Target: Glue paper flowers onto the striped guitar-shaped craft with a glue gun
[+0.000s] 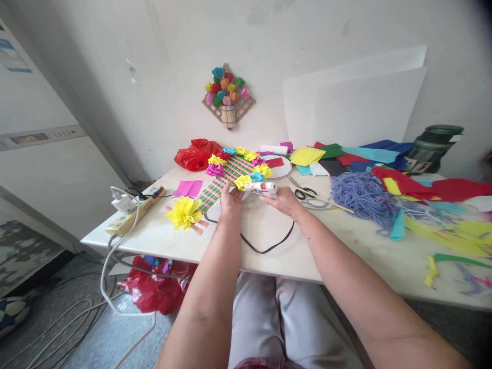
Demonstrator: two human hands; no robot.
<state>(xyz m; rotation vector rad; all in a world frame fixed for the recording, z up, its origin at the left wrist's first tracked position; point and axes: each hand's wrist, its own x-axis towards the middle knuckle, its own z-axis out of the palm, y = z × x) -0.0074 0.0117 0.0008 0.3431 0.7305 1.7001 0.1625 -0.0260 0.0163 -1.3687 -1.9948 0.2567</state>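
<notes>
Right now both hands are out over the middle of the white table point(269, 241), nearer its far edge than its near one. The right hand point(285, 201) is closed around a white glue gun point(263, 187), and the tip points left. A black cord point(265, 249) hangs off it in a loop toward the near edge.

The left hand point(229, 201) has bent fingers, with the tips down on the near end of a woven paper mat point(221, 185). I cannot tell if it pinches the mat or only presses on it. The mat is green, with red and white stripes. Small paper flowers point(243, 180) in yellow, pink and blue sit in a curve along its far end.

I think the mat is very light, thin and bendy, and it would tear or fold if pulled hard. The flowers would squash easily. The bare striped end is the best place to hold it, kept flat. The glue gun is hard and easy to grip by its handle, and its tip is likely hot.

A big yellow paper flower point(183, 212) lies toward the left edge, by a power strip point(132, 210). Scissors point(305, 193) lie just right of the right hand, and a heap of blue yarn point(361, 197) is further right
</notes>
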